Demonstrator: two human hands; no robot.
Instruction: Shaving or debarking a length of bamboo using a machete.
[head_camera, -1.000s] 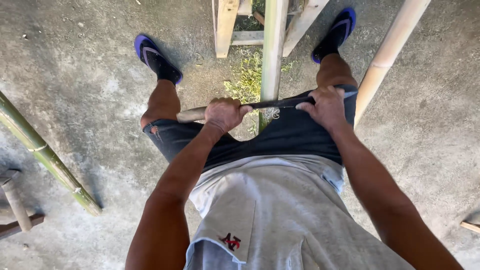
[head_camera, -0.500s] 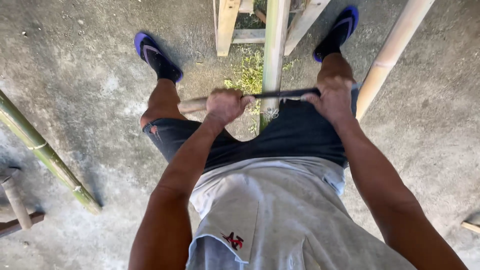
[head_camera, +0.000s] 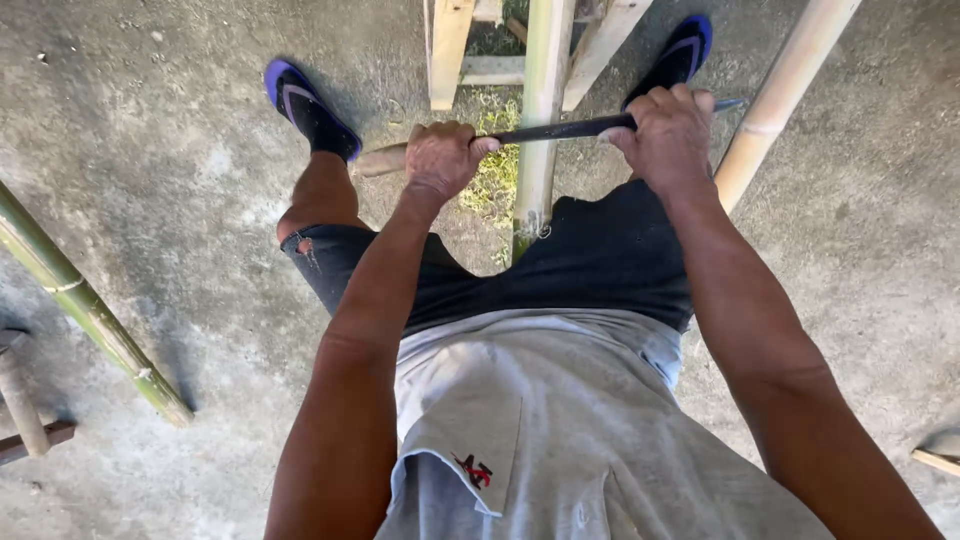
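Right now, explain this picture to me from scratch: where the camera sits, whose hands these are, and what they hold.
The camera is worn on a person's head and looks straight down, so you see their own arms, grey shirt and dark shorts. No machine is involved. The left hand closes around the wooden handle of a long dark blade; the right hand takes a grip on the blade's far end. The blade lies crosswise over an upright bamboo pole standing between the knees. Below is a concrete floor, with feet in blue sandals, a wooden frame and other bamboo poles lying to the left and right.
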